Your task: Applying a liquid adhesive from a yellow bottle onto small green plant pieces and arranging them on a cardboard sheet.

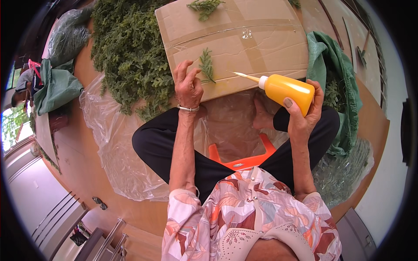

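Observation:
My right hand (303, 114) grips a yellow squeeze bottle (287, 89) with a white collar. Its thin nozzle (248, 77) points left over the cardboard box and has whitish residue near the tip. My left hand (188, 85), with a bracelet at the wrist, is raised at the box's near left edge. Its fingers are bent and apart, with no object visible in them. Just right of those fingers, a green artificial leaf sprig (206, 66) lies on the flattish cardboard box (228, 42). Another sprig (205, 8) rests near the box's far edge.
A large heap of artificial greenery (130, 55) borders the box on the left, beside clear plastic sheeting (114, 156). At right, a green woven sack (346, 81) holds more foliage. An orange plastic stool (243, 162) is under me. Another person (24, 81) is at far left.

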Action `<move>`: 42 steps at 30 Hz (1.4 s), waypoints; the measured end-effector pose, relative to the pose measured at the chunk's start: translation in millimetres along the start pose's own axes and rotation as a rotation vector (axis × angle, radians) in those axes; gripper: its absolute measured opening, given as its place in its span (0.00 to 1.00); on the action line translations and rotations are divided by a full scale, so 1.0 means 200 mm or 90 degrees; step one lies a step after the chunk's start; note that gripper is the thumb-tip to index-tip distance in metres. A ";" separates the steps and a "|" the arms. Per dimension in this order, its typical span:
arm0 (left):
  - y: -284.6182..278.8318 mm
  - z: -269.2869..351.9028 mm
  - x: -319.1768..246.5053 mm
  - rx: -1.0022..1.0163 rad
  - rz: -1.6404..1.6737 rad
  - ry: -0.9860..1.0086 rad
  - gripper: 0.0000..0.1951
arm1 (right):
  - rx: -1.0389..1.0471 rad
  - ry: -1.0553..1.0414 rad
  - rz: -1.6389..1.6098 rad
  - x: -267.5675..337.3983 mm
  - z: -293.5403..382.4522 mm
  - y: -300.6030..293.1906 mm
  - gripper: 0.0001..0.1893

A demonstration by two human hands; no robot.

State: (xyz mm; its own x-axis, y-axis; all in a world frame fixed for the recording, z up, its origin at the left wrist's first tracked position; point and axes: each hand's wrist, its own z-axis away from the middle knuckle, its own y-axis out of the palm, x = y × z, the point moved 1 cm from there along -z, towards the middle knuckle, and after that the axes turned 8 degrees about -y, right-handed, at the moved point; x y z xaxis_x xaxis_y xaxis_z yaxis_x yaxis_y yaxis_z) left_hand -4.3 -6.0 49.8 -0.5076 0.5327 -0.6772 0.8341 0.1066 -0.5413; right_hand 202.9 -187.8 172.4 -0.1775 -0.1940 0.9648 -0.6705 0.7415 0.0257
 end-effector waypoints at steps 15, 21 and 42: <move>0.24 -0.04 0.22 0.215 -0.089 0.015 0.39 | 0.029 -0.015 0.056 -0.05 -0.01 0.14 0.34; 0.19 -0.08 0.27 0.324 -0.128 0.029 0.45 | 0.100 -0.096 0.150 -0.13 -0.06 0.33 0.34; 0.21 -0.09 0.25 0.299 -0.178 0.005 0.51 | 0.196 -0.234 0.229 -0.21 -0.13 0.53 0.34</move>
State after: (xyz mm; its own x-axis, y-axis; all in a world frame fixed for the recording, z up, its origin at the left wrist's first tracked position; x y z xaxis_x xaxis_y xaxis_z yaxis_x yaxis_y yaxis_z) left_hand 9.3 39.2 1.8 -0.6930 0.5447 -0.4722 0.4799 -0.1402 -0.8661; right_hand 158.5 -83.2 140.8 -0.6330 -0.2156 0.7435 -0.6903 0.5920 -0.4159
